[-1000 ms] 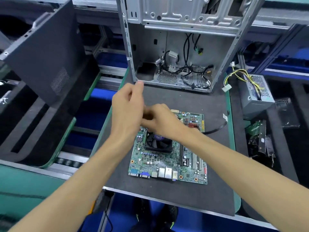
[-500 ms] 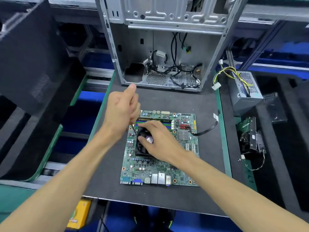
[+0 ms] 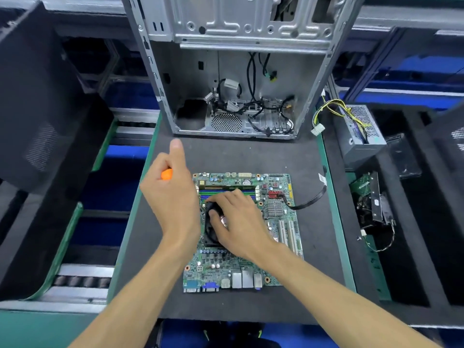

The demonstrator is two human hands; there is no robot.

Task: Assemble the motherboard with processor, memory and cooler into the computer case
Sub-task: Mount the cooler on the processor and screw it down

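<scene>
The motherboard (image 3: 241,237) lies flat on the dark surface (image 3: 251,156), its long axis running away from the person, with the port block at the near edge and the memory (image 3: 226,193) slots at the far end. The open computer case (image 3: 233,79) stands just beyond the board's far edge, so the board is judged to have to travel forward and away from both hands to reach it.

The right hand (image 3: 238,222) rests directly on the black cooler (image 3: 213,227) fan in the middle of the board, fingers spread and loosely curled over the housing, pressing or steadying it. The left hand (image 3: 173,197) is held just left of the cooler, above the board's left edge, closed around an orange-handled tool (image 3: 167,174), with the thumb raised; the tool's tip is hidden behind the hand. Both hands are about equally near; only the right one is in contact.

A black cable (image 3: 308,200) runs from the board's right side. A power supply (image 3: 361,133) with yellow wiring sits to the right of the case.

No brand, label or writing can be read.
</scene>
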